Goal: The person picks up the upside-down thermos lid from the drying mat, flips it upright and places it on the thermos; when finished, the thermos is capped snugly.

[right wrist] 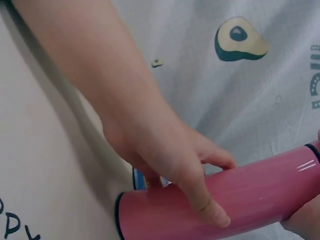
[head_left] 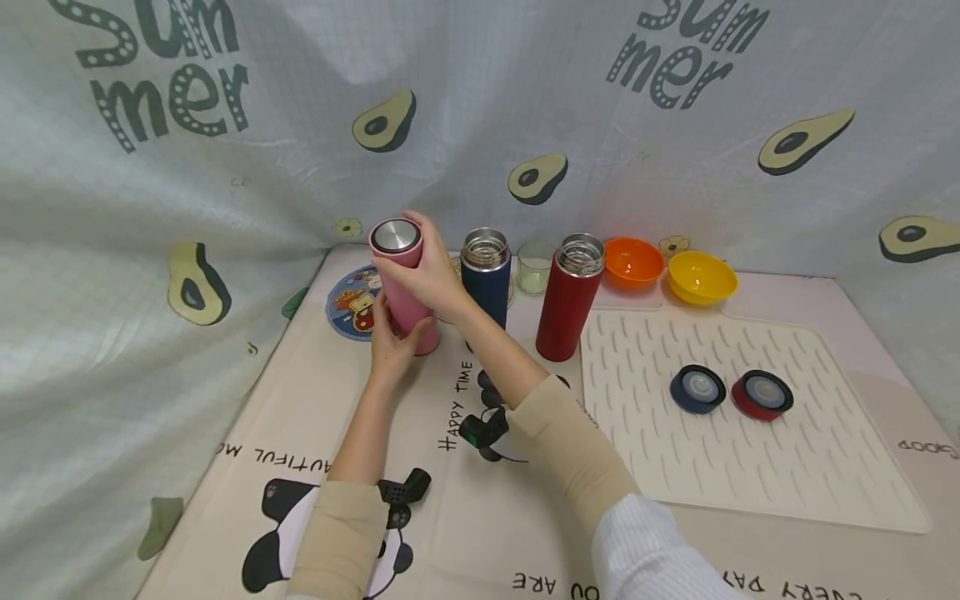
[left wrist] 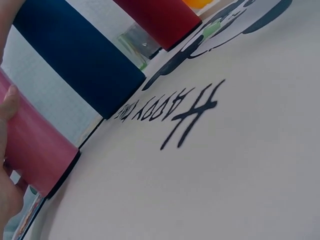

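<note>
A pink thermos bottle [head_left: 407,304] with a lid [head_left: 396,236] that has a shiny steel top stands at the left, slightly tilted in the head view. My left hand [head_left: 393,346] grips its lower body, thumb across the front. Higher up, my right hand [head_left: 427,271] holds the bottle just under the lid's top, with the thumb in front and fingers behind. Just right of it stands a navy thermos bottle [head_left: 486,292], lidless, its steel neck showing. Beyond that is a lidless red thermos bottle [head_left: 567,308].
A navy lid [head_left: 698,389] and a red lid [head_left: 762,395] lie on the pale ridged mat [head_left: 750,467]. At the back are a glass [head_left: 534,271], an orange bowl [head_left: 634,262] and a yellow bowl [head_left: 702,277]. A round patterned coaster [head_left: 347,304] lies left of the pink bottle.
</note>
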The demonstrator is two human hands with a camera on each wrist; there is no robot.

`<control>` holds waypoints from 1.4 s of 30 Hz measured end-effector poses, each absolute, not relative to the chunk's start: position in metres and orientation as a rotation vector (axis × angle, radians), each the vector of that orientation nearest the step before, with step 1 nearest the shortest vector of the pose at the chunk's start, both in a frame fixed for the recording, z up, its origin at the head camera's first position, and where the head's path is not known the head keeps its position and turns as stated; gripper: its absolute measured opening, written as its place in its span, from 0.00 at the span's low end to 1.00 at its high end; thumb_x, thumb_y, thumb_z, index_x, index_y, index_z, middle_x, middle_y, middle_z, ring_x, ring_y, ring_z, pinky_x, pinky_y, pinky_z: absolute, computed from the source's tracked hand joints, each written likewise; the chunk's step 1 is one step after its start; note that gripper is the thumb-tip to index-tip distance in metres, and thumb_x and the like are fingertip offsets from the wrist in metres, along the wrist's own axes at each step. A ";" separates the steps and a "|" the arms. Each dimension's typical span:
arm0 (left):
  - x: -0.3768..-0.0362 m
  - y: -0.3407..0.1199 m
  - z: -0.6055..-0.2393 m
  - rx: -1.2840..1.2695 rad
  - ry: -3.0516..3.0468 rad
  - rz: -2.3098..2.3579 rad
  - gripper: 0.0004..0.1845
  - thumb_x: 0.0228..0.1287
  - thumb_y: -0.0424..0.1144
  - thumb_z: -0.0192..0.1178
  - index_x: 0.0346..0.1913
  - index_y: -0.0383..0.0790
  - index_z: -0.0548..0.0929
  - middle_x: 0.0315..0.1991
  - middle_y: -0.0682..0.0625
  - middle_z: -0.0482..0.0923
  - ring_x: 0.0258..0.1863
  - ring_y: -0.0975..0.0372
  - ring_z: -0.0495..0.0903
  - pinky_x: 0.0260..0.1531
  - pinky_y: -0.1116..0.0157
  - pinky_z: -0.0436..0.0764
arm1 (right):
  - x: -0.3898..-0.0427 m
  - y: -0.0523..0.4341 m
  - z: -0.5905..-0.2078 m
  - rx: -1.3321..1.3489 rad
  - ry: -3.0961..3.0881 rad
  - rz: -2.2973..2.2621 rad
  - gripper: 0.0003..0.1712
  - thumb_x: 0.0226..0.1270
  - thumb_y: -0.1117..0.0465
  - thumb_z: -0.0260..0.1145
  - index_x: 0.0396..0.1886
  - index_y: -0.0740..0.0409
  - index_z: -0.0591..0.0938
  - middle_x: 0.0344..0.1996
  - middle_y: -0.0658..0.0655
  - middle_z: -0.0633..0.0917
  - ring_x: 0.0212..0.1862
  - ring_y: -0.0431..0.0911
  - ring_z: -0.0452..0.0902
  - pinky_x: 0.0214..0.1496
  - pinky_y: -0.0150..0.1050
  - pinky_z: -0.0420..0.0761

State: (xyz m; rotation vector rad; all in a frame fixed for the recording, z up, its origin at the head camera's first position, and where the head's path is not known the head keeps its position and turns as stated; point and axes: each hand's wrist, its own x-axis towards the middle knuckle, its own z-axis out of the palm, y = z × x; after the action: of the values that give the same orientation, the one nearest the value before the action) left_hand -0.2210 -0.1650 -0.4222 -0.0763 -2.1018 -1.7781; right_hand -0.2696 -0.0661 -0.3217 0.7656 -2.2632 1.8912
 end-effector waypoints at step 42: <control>-0.219 -0.167 -0.415 -0.048 -2.117 -1.760 0.41 0.53 0.33 0.66 0.67 0.37 0.56 0.58 0.35 0.67 0.55 0.49 0.69 0.54 0.53 0.69 | -0.266 -0.059 -0.316 0.776 -2.147 2.181 0.36 0.52 0.64 0.71 0.60 0.60 0.65 0.52 0.54 0.74 0.51 0.40 0.72 0.49 0.31 0.74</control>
State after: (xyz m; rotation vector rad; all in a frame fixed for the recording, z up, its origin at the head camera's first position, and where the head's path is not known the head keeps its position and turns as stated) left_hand -0.2189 -0.1671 -0.4152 -0.0482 -2.1168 -1.7601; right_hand -0.2660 -0.0593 -0.3158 0.7762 -2.1470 2.1807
